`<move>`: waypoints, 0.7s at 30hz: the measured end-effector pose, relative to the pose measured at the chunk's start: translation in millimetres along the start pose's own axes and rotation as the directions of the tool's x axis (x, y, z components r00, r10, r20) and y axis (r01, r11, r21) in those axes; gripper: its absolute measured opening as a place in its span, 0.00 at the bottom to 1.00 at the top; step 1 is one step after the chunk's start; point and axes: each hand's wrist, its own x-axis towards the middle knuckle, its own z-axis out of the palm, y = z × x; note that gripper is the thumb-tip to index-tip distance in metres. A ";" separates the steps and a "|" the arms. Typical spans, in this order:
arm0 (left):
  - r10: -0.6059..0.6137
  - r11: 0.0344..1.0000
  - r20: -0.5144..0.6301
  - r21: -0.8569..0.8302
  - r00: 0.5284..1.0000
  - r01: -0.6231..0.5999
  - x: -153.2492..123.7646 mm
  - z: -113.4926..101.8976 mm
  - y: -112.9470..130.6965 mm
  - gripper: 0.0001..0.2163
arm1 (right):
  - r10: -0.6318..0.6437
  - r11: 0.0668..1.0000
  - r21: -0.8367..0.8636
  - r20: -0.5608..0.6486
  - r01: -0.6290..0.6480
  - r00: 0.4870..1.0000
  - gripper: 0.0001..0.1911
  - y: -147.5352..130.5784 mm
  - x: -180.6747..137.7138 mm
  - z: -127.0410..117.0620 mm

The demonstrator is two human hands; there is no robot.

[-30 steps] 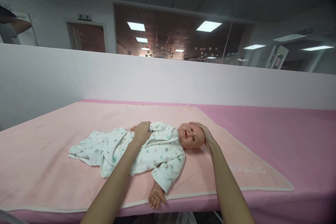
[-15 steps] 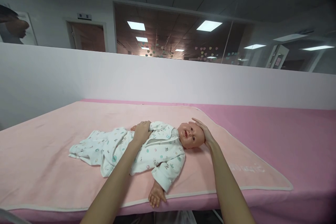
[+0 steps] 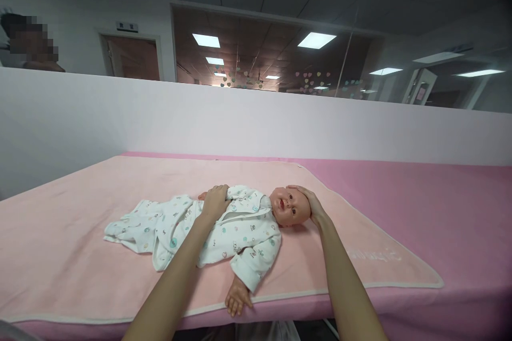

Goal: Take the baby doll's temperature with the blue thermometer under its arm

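Observation:
A baby doll point(image 3: 288, 206) lies on its back, head to the right, in a white long-sleeved outfit point(image 3: 248, 234) with small coloured prints. My left hand point(image 3: 216, 202) rests palm down on its middle, fingers draped toward its far side; the fingertips are partly hidden. Against the top of the doll's bald head lies my right hand point(image 3: 314, 206), its fingers stretched along the far side without gripping. The doll's near hand point(image 3: 238, 297) sticks out of its sleeve at the front edge. Only part of its far hand point(image 3: 202, 195) shows beside my left hand.
Under the doll a peach blanket point(image 3: 80, 256) with a pale border covers much of the pink padded table point(image 3: 460, 224). A white partition point(image 3: 256, 122) stands behind it. Beyond that are a person point(image 3: 30, 45) at the left, a door point(image 3: 134, 58) and a large window point(image 3: 260, 48).
The fingers of my right hand, lifted before, now lie down on the doll's head. My left hand and the doll keep their places. The person behind the partition has moved.

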 end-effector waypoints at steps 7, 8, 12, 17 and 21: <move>0.014 1.000 -0.007 0.012 1.000 -0.014 0.4 0.8 -0.2 0.10 | 0.001 1.000 0.009 -0.005 -0.001 1.000 0.15 -0.1 -0.1 0.4; 0.014 1.000 -0.007 0.012 1.000 -0.014 0.3 0.7 -0.1 0.10 | 0.005 1.000 0.011 -0.006 -0.004 1.000 0.15 0.2 0.1 0.3; 0.017 1.000 -0.018 0.015 1.000 -0.017 0.6 1.3 -0.6 0.10 | 0.003 1.000 0.005 -0.008 -0.003 1.000 0.16 2.0 1.3 -0.7; 0.024 1.000 -0.034 0.011 0.999 -0.023 1.3 4.0 -2.6 0.10 | -0.008 1.000 -0.009 0.001 0.008 1.000 0.15 2.3 2.0 -0.7; 0.029 1.000 -0.047 0.007 0.998 -0.029 1.0 4.4 -2.3 0.10 | -0.014 1.000 0.015 -0.019 0.014 1.000 0.15 0.7 0.4 -0.1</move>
